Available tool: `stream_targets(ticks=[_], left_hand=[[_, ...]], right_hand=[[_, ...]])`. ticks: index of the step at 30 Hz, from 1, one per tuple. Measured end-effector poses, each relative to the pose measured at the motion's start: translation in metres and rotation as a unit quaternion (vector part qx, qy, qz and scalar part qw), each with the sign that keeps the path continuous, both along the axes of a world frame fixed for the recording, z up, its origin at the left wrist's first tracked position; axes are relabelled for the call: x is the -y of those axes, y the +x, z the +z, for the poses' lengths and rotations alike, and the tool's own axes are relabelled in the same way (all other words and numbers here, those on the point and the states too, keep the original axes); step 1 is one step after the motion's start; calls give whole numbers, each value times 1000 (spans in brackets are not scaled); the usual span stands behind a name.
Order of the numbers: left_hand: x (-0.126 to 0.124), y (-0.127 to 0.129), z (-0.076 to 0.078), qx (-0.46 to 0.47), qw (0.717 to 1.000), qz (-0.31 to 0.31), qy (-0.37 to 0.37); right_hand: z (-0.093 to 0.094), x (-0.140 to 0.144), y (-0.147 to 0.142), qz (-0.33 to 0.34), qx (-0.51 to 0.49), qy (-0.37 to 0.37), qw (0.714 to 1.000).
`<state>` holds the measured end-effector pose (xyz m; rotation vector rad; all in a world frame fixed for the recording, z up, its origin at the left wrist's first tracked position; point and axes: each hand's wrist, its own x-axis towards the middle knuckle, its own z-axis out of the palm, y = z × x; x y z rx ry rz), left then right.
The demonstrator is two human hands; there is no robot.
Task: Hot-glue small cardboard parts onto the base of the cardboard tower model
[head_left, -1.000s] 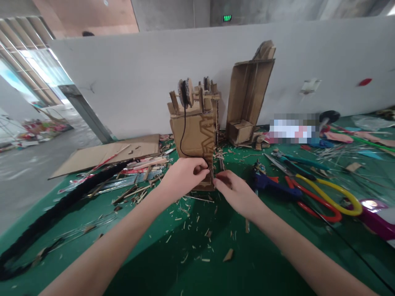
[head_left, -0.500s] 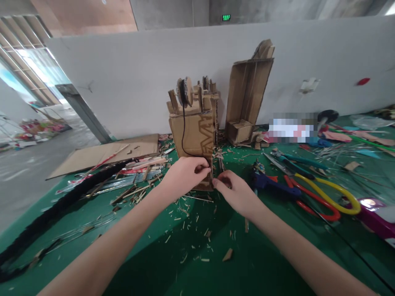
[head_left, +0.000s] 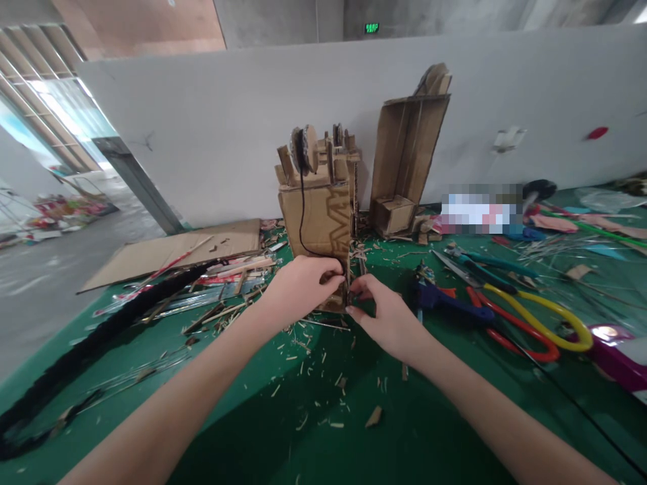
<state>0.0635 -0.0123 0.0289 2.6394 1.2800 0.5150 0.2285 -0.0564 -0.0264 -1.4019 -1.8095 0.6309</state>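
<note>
Since the earlier frame, the right hand has been raised slightly, its fingers now curled against the near right edge of the cardboard model. The model is being kept upright at the table's centre. Its lower front is being pinched by the left hand, fingers closed beside the black cord. Scissors are lying well apart at the right.

bare mat near, scissors right
</note>
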Motion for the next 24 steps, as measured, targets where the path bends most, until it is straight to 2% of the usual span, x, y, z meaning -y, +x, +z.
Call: stream_targets(ticks=[2, 6, 9, 13, 16, 19, 24], left_hand=[[0, 0, 0, 1, 1000, -5, 3], [0, 0, 0, 3, 1000, -15, -4], [0, 1, 0, 4, 1000, -21, -10], [0, 0, 0, 4, 1000, -25, -14], [-1, 0, -1, 3, 1000, -28, -9], [-2, 0, -1, 4, 999, -29, -16], [-1, 0, -2, 10, 999, -31, -21]], right_hand=[[0, 1, -1, -7, 3, 6, 1000], [3, 0, -1, -38, -25, -39, 998], [4, 0, 0, -12, -25, -51, 998], [6, 3, 0, 17, -21, -10, 1000], [7, 5, -1, 3, -16, 2, 1000], [5, 4, -2, -35, -17, -20, 999], [4, 2, 1, -3, 14, -36, 999]])
